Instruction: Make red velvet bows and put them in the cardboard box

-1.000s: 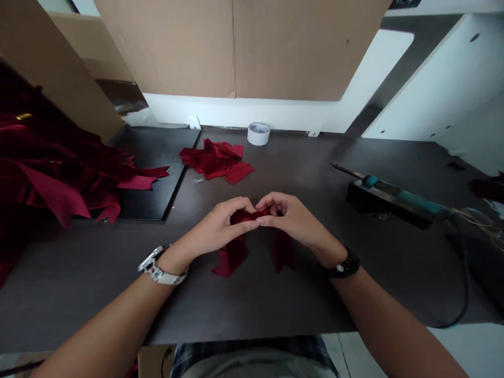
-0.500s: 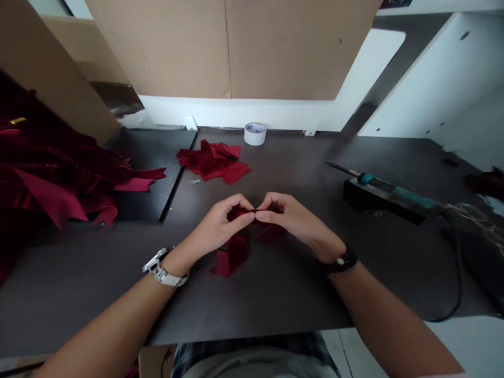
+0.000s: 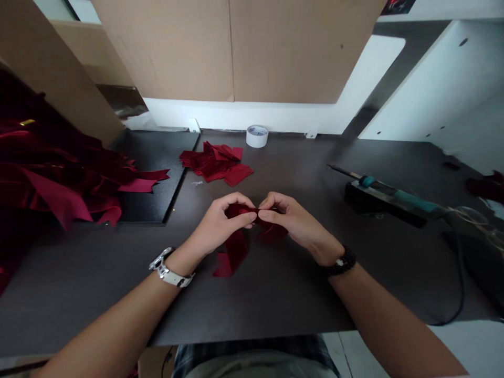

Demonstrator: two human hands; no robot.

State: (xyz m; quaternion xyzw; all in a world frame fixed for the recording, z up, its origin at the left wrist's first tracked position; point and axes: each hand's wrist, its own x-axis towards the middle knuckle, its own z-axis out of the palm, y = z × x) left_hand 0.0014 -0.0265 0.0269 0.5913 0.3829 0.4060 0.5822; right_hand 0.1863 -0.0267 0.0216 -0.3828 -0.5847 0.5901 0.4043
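Just above the dark tabletop, my left hand (image 3: 226, 218) and my right hand (image 3: 284, 216) meet with thumbs and fingertips pinched together. Between them is a dark red ribbon (image 3: 235, 252), gathered at the point where the thumbs nearly touch. One tail of it, with a notched end, hangs down below my left hand. Another part curves out beneath my right hand. My fingers hide the middle of the ribbon. Beyond my hands lies a pile of short red ribbon pieces (image 3: 218, 163).
A roll of white tape (image 3: 257, 136) stands at the back. To the right, a soldering iron (image 3: 386, 190) rests on a black block (image 3: 366, 202), its cable trailing off. On the left, a heap of red ribbons (image 3: 66, 178) spills over a black board (image 3: 157, 199). Cardboard (image 3: 275, 52) stands behind.
Both hands keep their pinch on the ribbon and have barely moved. The left fingertips have shifted slightly under the ribbon, and its hanging tail looks straighter. The view has tilted a little.
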